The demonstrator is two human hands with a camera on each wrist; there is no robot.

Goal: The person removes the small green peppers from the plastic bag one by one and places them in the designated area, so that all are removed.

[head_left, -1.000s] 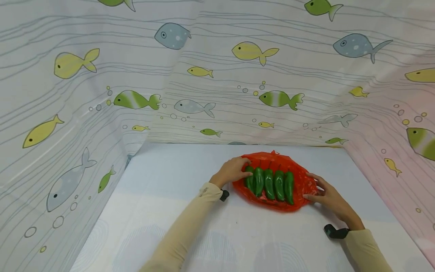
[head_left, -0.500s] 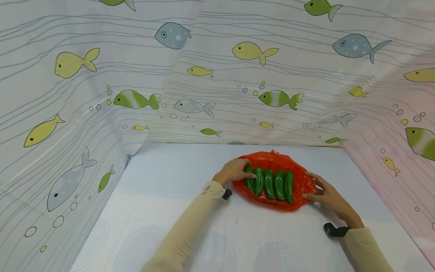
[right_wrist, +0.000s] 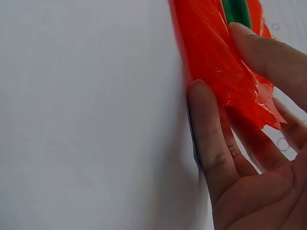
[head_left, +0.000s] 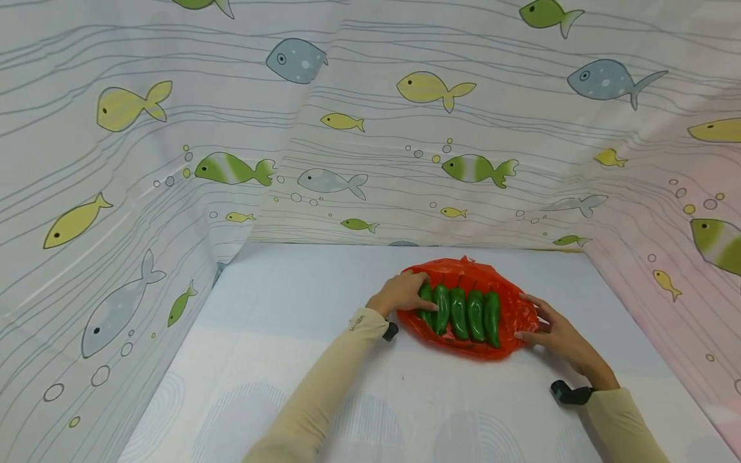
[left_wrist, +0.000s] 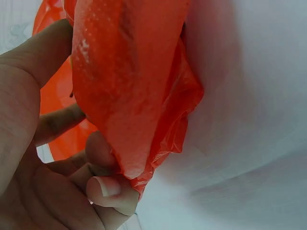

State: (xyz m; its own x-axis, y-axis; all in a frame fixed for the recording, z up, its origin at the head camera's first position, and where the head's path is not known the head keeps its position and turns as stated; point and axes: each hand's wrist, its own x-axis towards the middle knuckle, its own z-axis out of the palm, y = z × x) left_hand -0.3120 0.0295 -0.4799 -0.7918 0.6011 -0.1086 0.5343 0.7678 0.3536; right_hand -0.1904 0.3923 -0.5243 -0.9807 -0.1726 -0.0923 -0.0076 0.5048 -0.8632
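Several green peppers [head_left: 458, 314] lie side by side on a crumpled red plastic bag [head_left: 512, 312]. The left hand [head_left: 399, 292] holds the bag's left end, its thumb reaching over the leftmost peppers. In the left wrist view, curled fingers of the hand [left_wrist: 53, 191] lie around the edge of the red plastic [left_wrist: 124, 86]. At the right end, the right hand [head_left: 570, 341] grips the bag between thumb and fingers. The right wrist view has its thumb near a pepper [right_wrist: 237, 13], with fingers of the hand [right_wrist: 264, 182] beneath the red plastic [right_wrist: 211, 52].
A white table [head_left: 289, 283] with pale patterned circles lies under the bag. Fish-printed sheets [head_left: 370, 148] stand behind it and at both sides. Dark wrist devices [head_left: 572, 393] are worn below both hands.
The left hand has shifted slightly right, its thumb now further over the leftmost peppers. The right hand and the bag have hardly moved.
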